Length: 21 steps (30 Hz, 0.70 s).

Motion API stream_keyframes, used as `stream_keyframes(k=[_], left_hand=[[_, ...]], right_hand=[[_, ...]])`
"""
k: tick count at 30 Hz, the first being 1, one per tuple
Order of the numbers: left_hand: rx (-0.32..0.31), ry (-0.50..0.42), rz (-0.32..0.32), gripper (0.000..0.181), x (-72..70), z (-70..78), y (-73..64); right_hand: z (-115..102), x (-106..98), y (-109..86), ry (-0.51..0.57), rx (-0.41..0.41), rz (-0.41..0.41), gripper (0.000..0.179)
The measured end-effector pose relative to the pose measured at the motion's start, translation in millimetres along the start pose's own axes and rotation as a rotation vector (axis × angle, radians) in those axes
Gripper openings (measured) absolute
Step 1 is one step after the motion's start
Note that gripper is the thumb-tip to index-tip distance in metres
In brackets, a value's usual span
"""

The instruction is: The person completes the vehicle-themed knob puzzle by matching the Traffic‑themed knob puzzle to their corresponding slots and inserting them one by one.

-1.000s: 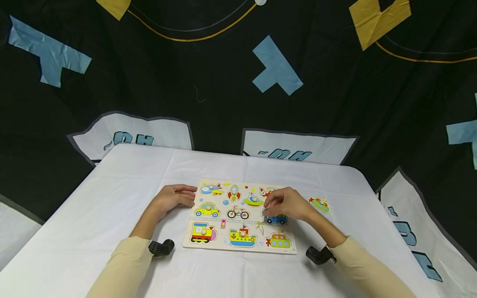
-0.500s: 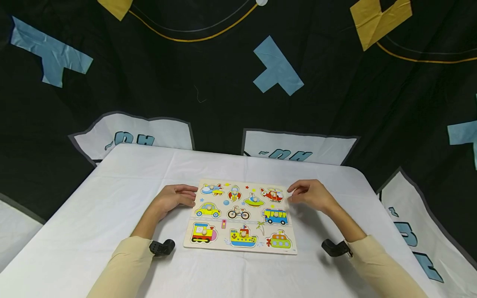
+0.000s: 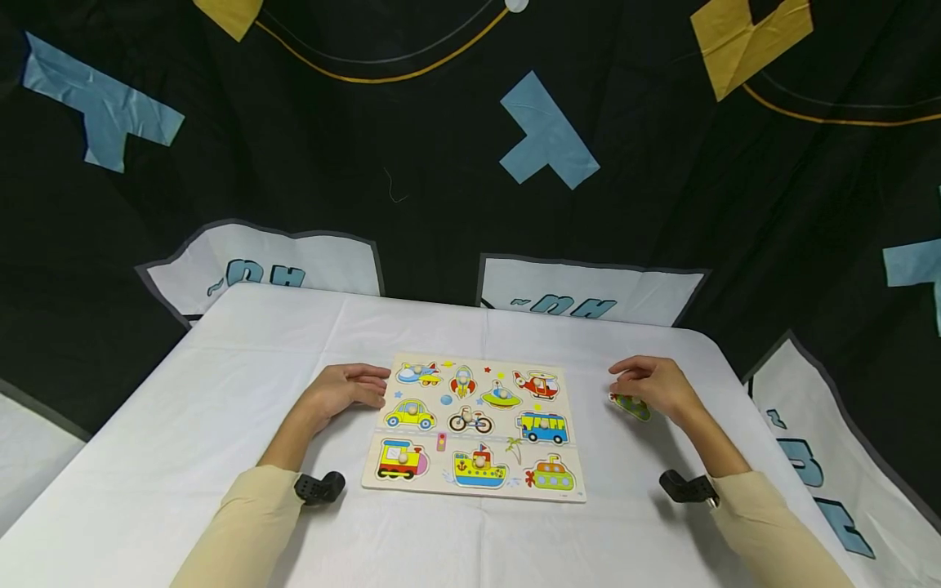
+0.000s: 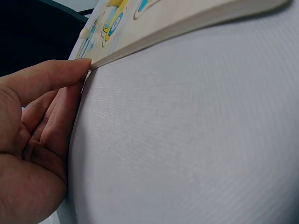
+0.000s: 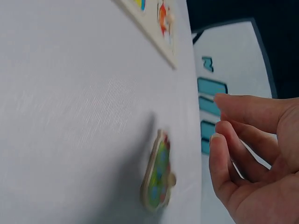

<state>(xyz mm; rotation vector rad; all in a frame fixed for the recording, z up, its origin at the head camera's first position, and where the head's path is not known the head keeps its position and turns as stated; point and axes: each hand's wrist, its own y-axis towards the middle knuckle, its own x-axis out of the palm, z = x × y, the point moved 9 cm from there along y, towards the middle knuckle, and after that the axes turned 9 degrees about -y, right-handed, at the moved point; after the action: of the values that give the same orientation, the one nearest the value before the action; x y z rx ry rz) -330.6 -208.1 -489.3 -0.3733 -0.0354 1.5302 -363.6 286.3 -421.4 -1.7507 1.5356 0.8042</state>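
A wooden peg puzzle board (image 3: 474, 441) with colourful vehicle pieces lies flat on the white table. Pieces such as a blue bus (image 3: 542, 426) and a red helicopter (image 3: 537, 384) sit in it; a submarine picture (image 3: 550, 474) shows at its lower right. My left hand (image 3: 341, 390) is at the board's left side, its thumb tip against the edge (image 4: 154, 38) in the left wrist view. To the right of the board lies a loose green submarine piece (image 3: 634, 410), knob up. My right hand (image 3: 657, 385) hovers over it, fingers loosely bent and holding nothing.
White cloth (image 3: 441, 539) covers the table. Behind it hangs a black backdrop (image 3: 434, 204) with blue and yellow shapes. A black wrist camera sits on the left wrist (image 3: 319, 488) and another on the right wrist (image 3: 687, 487).
My right hand has left the bus on the board and moved right, past the board's edge, to above the submarine piece. My left hand has stayed where it was.
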Motion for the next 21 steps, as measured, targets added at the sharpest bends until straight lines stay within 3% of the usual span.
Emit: stream_keyframes(k=[10, 21], left_hand=[[0.000, 0.000, -0.004, 0.057, -0.1, 0.1, 0.1], [0.001, -0.010, -0.003, 0.058, -0.1, -0.4, 0.1]], right_hand=[[38, -6, -8.3, 0.005, 0.057, 0.023, 0.039], [56, 2, -8.3, 0.035, 0.096, 0.021, 0.037]])
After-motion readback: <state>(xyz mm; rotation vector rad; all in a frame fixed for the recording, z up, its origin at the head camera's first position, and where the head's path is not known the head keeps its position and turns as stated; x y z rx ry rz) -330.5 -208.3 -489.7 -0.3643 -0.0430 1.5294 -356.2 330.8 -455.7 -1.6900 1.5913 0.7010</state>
